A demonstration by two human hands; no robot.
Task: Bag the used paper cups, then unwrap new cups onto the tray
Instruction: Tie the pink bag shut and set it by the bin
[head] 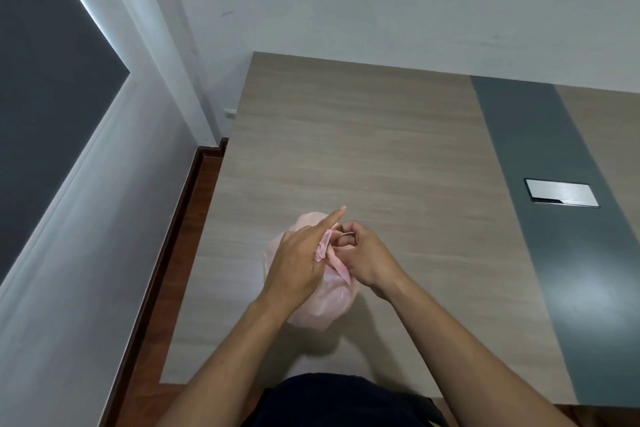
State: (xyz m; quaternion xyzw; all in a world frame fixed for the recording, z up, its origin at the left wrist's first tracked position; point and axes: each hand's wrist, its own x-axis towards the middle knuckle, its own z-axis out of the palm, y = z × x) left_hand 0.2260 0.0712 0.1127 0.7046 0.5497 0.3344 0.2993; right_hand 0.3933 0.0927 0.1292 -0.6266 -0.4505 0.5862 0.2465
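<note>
Under both my hands, near the front-left part of the table (363,135), sits the pink plastic bag (323,302), bulging and resting on the wood surface. Its body runs lengthwise from beneath my left wrist up toward the far side of my left fingers, tilted a little leftward, with its gathered neck pointing up between the two grips. My left hand (299,262) lies across the top of the bag, index finger stretched straight out toward the far right, the other fingers curled down onto a twisted strip of pink plastic. My right hand (362,258), just beside and touching the left, is curled closed around the other twisted handle, fingertips pinched together at the knot. One pink strip (337,265) trails back toward me from between the grips, slanting down and right. I cannot tell what the bag holds. Well right of my right hand, a metal plate (561,193) sits flush in the table's dark grey band (554,253).
</note>
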